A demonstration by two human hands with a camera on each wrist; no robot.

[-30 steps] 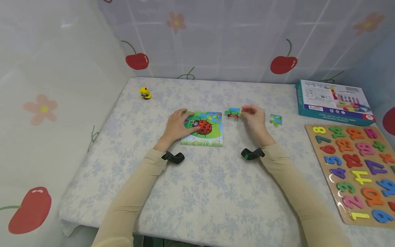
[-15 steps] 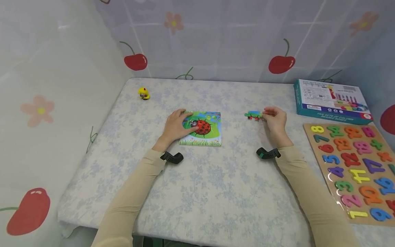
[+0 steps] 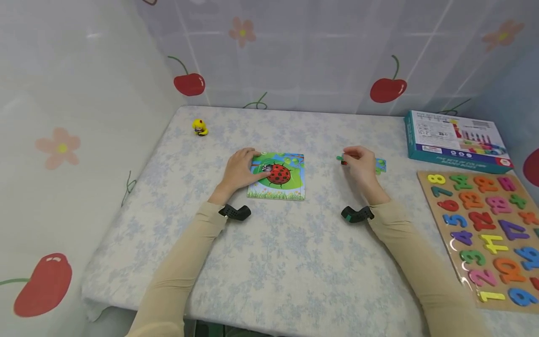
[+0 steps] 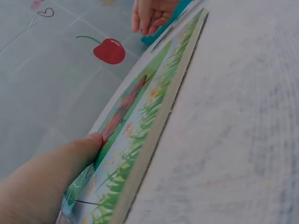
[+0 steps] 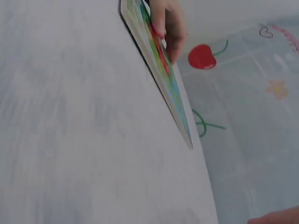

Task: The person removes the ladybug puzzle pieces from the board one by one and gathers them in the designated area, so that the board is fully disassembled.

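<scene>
A square ladybug jigsaw puzzle (image 3: 290,187) lies flat near the middle of the table. My left hand (image 3: 241,172) rests on its left side, thumb on the picture and the other fingers toward the far left corner. In the left wrist view the thumb (image 4: 70,161) touches the puzzle's top (image 4: 135,116). To the right, my right hand (image 3: 361,167) pinches a small green and red jigsaw piece (image 3: 339,158), mostly hidden by the fingers. Just beyond that hand, a blue and green jigsaw piece (image 3: 381,164) shows on the cloth, partly covered.
A yellow toy figure (image 3: 200,127) stands at the back left. At the back right lies a teal-sided box (image 3: 459,140). In front of it is a wooden board (image 3: 476,243) with coloured numbers and signs. A patterned curtain (image 3: 311,61) rises behind the table.
My right hand first moved right, away from the puzzle, with the pinched piece, then came slightly back left and turned, hiding most of that piece. The left hand stays on the puzzle.
</scene>
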